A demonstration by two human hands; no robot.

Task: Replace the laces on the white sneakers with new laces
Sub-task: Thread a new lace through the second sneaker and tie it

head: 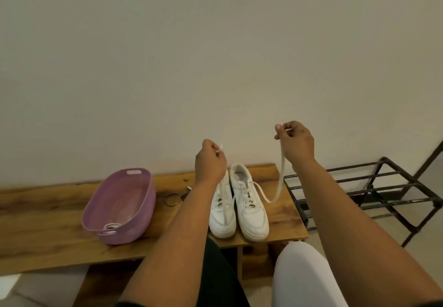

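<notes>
Two white sneakers stand side by side on the wooden bench (48,215), the left sneaker (221,213) and the right sneaker (250,208), toes toward me. A white lace (279,182) runs from the right sneaker's eyelets up to both hands. My left hand (211,160) pinches one lace end above the left sneaker. My right hand (296,142) is raised higher to the right and pinches the other end, the lace sagging in a loop below it.
A purple plastic basket (119,206) sits on the bench to the left, with a coiled white lace (111,226) inside. A metal ring (173,198) lies between basket and sneakers. A black metal shoe rack (374,194) stands at right. My knee in white fabric (304,278) is below.
</notes>
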